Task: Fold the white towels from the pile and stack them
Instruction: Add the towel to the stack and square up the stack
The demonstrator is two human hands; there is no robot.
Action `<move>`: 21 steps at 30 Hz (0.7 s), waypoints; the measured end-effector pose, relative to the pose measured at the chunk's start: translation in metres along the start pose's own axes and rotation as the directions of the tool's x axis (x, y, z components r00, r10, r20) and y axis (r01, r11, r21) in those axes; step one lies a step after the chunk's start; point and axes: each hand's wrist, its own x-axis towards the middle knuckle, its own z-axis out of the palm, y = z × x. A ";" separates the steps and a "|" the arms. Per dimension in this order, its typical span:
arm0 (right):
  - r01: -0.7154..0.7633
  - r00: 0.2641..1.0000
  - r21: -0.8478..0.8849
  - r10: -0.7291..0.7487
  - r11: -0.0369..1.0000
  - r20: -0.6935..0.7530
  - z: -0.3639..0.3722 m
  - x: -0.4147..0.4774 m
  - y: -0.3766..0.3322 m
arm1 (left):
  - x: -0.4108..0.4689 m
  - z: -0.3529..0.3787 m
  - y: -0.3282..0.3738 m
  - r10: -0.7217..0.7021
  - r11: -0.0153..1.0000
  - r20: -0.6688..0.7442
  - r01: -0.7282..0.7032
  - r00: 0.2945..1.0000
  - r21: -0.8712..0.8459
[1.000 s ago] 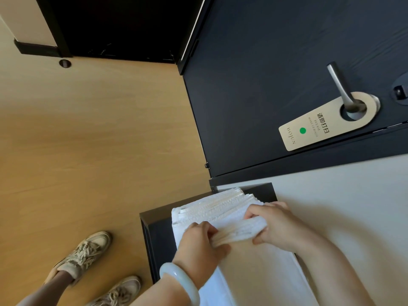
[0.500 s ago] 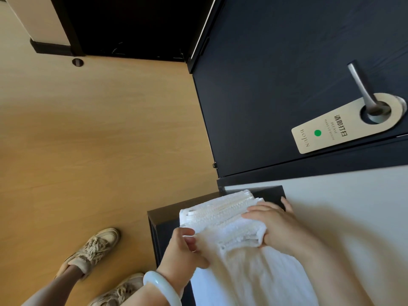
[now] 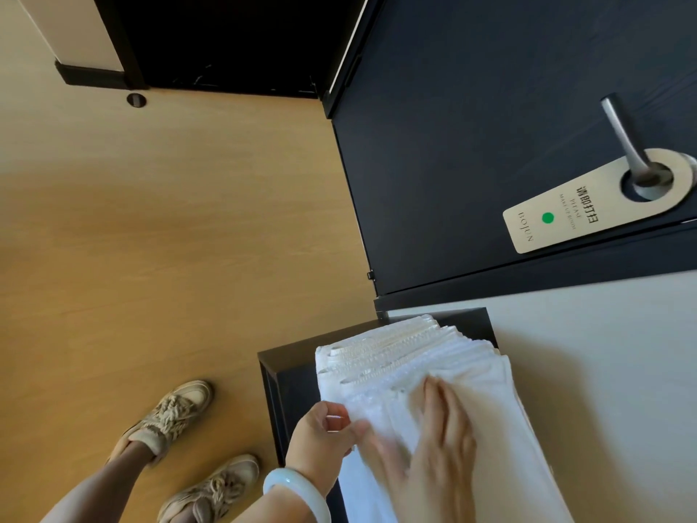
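So nearest the camera, the right hand is lying flat and open on the top towel, fingers stretched out and a bit motion-blurred, not gripping anything. The left hand is curling around the towel's near-left edge, thumb and fingers pinching the cloth; a pale bangle is sitting on that wrist. The lower part of the towel is running off the bottom of the shot, so its full length is hard to judge, but its long axis is running from the bottom edge up and away toward the door. It's resting on the stack of white towels, whose layered folded edges are facing up-left. The stack is sitting on a dark cabinet top, right beside a light wall. Two beige sneakers are standing on the wood floor to the left. Farther back, a door hanger with a green dot is hanging on the lever handle of the dark door.
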 end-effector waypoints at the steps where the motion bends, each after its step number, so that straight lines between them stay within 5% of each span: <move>1: -0.016 1.000 0.011 0.016 1.000 0.018 -0.002 0.003 0.001 | 0.000 0.001 0.001 0.018 1.000 0.005 -0.018 1.000 0.009; 13: -0.097 0.989 -0.033 0.093 0.995 -0.111 0.001 0.003 -0.012 | 0.001 0.005 0.010 0.034 0.969 0.055 -0.019 0.998 -0.246; 21: -0.059 0.996 -0.028 0.057 0.998 -0.063 0.019 -0.001 -0.018 | 0.006 -0.007 0.014 0.048 0.969 0.169 -0.005 0.985 -0.248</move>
